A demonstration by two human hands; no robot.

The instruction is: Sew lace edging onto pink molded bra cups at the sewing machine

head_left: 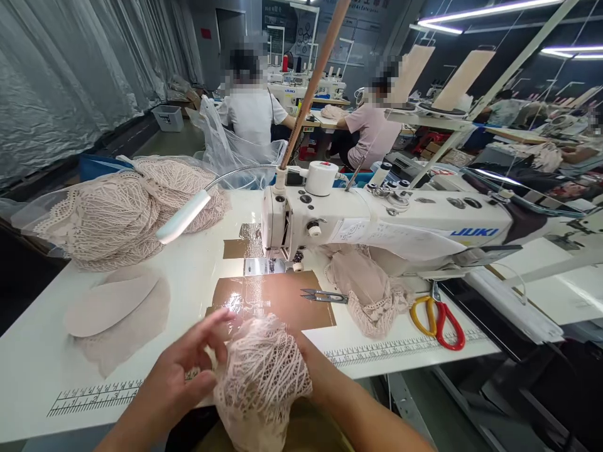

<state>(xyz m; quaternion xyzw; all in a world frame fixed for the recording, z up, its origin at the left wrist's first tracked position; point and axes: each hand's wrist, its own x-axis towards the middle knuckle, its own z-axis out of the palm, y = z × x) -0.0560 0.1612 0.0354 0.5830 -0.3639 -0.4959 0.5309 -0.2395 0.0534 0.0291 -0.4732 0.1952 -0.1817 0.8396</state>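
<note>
A beige lace piece (264,364) is bunched up at the table's front edge and hangs down toward my lap. My right hand (308,361) holds it up from the right side; the cloth covers its fingers. Just left of the lace is my left hand (193,358), its fingers bent and apart, the index finger reaching toward the machine plate. Whether it touches the lace I cannot tell. Beyond both hands stands a white sewing machine (377,213), with a brown sheet (277,295) around its needle area. Thread snips (325,295) lie on that sheet.
Lace bundles (113,207) fill the back left of the table, under a lit lamp (183,216). Flat beige pieces (117,314) lie at left. To the right are more lace (372,295) and red-and-yellow scissors (438,320). Two people sit at machines ahead.
</note>
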